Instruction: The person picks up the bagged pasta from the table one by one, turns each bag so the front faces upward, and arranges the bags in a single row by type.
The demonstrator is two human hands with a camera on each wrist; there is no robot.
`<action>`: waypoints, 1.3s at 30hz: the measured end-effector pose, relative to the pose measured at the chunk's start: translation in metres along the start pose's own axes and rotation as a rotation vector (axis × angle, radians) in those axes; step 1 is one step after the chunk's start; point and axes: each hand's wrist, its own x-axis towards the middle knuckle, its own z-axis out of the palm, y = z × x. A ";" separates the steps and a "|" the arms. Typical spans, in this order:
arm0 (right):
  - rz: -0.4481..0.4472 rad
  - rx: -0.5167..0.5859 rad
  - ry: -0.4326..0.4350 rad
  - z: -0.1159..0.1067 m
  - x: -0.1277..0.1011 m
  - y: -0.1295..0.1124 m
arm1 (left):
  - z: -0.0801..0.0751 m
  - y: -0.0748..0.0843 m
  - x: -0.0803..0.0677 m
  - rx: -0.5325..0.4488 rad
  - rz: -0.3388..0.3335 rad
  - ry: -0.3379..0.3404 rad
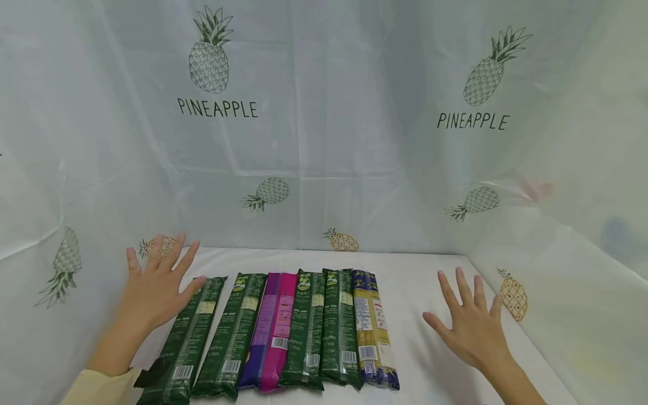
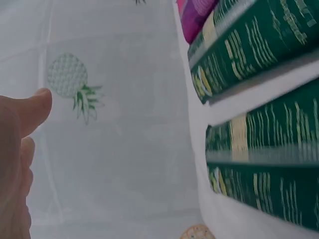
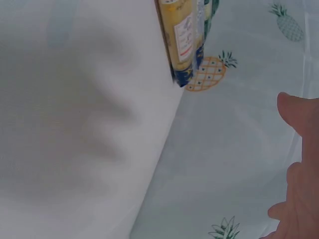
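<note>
Several long, flat packets lie side by side in a row on the white table. From the left in the head view come a green packet [image 1: 194, 337], a second green packet [image 1: 232, 337], a purple and pink packet [image 1: 270, 332], a third green packet [image 1: 305, 332], a fourth green packet [image 1: 340, 329] and a yellow and blue packet [image 1: 373, 332]. My left hand [image 1: 154, 289] is raised with spread fingers, overlapping the top of the leftmost packet in the head view. My right hand [image 1: 473, 329], fingers also spread, hovers right of the yellow and blue packet. Both hands hold nothing.
A pale curtain [image 1: 354, 112] printed with pineapples hangs behind the table [image 1: 415, 270] and along both sides. The table's back edge meets the curtain just beyond the packets. A soft hand shadow falls on the table in the right wrist view.
</note>
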 end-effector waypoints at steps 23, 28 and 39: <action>0.091 0.061 -0.113 0.018 0.001 -0.026 | 0.039 0.121 0.065 -0.098 0.068 -0.050; 0.111 0.079 -0.125 0.027 -0.002 -0.030 | 0.051 0.151 0.076 -0.161 0.080 -0.070; 0.227 0.257 -0.355 0.033 -0.008 -0.048 | 0.072 0.217 0.098 -0.295 0.106 -0.120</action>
